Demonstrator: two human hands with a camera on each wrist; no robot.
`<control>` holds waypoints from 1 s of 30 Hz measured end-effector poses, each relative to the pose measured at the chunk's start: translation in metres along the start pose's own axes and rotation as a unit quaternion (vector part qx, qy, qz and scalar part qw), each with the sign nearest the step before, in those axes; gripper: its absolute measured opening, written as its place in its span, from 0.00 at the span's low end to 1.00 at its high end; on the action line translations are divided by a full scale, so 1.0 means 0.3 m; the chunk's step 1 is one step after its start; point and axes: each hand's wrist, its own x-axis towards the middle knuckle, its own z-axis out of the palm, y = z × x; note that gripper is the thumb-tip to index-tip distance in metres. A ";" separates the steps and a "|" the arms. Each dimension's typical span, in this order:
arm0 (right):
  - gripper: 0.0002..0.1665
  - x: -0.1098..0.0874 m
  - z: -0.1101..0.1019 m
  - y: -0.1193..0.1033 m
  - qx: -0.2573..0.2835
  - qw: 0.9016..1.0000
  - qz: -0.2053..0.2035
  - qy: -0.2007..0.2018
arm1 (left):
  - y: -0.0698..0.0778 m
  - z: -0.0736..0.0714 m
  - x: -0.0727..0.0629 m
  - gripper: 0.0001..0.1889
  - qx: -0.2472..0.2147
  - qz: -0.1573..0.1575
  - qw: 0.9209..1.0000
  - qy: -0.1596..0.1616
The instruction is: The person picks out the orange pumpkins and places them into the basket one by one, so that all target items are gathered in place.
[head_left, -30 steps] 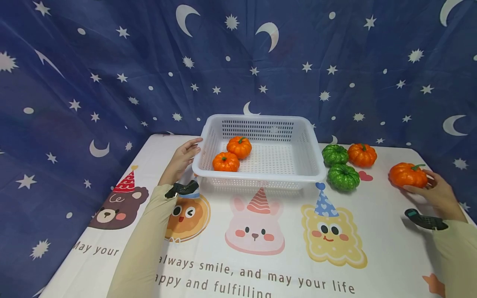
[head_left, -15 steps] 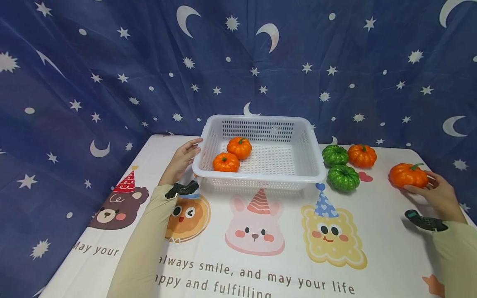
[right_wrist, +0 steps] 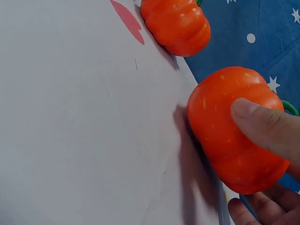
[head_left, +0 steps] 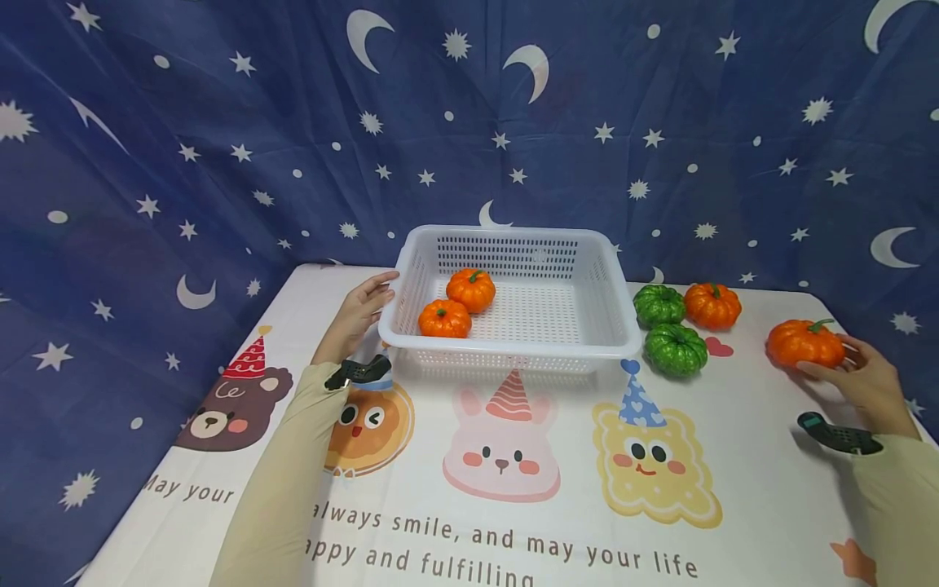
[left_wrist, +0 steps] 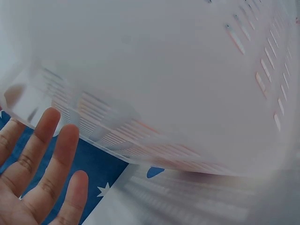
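My right hand (head_left: 869, 383) grips an orange toy pumpkin (head_left: 803, 344) at the table's right side. Seen from the right wrist, the thumb (right_wrist: 262, 123) presses on the pumpkin's (right_wrist: 229, 136) side while the other fingers reach underneath it. My left hand (head_left: 355, 318) is at the left rim of a white perforated plastic basket (head_left: 506, 350). From the left wrist, its fingers (left_wrist: 61, 150) look fairly straight and spread beside the basket's wall (left_wrist: 140, 84). Inside the basket, at its left, lie two orange pumpkins: one front (head_left: 444, 319), one behind (head_left: 471, 291).
Right of the basket, a green pumpkin (head_left: 659, 306) and an orange one (head_left: 713, 306) sit side by side, with another green one (head_left: 676, 350) in front. A cartoon-printed white cloth (head_left: 572, 465) covers the table. A blue starry curtain (head_left: 469, 122) hangs behind and at the left.
The right hand and its pumpkin have shifted very slightly to the right. The left hand, the basket and the other pumpkins have stayed in place.
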 end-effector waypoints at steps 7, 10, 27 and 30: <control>0.52 -0.008 0.005 -0.028 0.026 0.999 0.017 0.019 | 0.012 0.009 0.014 0.27 0.033 -0.053 0.998 0.026; 0.53 -0.003 0.004 -0.028 0.035 0.999 0.014 0.021 | 0.020 0.012 0.010 0.27 0.033 -0.060 0.997 0.027; 0.50 -0.040 0.008 -0.082 0.062 0.996 -0.022 0.060 | 0.047 0.023 0.001 0.27 0.028 -0.069 0.997 0.021; 0.49 -0.047 0.008 -0.095 0.063 0.995 -0.039 0.062 | 0.075 0.035 -0.015 0.27 0.030 -0.072 0.997 0.020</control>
